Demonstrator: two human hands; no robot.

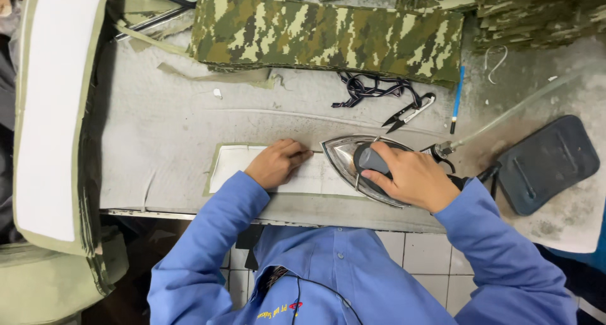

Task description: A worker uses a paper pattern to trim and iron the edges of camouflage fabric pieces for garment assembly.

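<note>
A narrow fabric strip (pixel 237 161) with white interlining and an olive border lies flat near the front edge of the grey padded table (pixel 164 123). My left hand (pixel 276 162) presses down on the strip with curled fingers. My right hand (pixel 410 176) grips the dark handle of a steam iron (pixel 344 154), whose shiny pointed soleplate rests on the strip, tip aimed at my left hand's fingers. Both arms wear blue sleeves.
A long camouflage fabric stack (pixel 328 34) lies across the back, more camouflage pieces (pixel 536 15) at back right. Thread snips (pixel 410 113) with a black cord, a blue pen (pixel 457 97), a dark iron rest pad (pixel 546 164) and a steam hose (pixel 511 110) lie right. Stacked lined strips (pixel 53 110) hang left.
</note>
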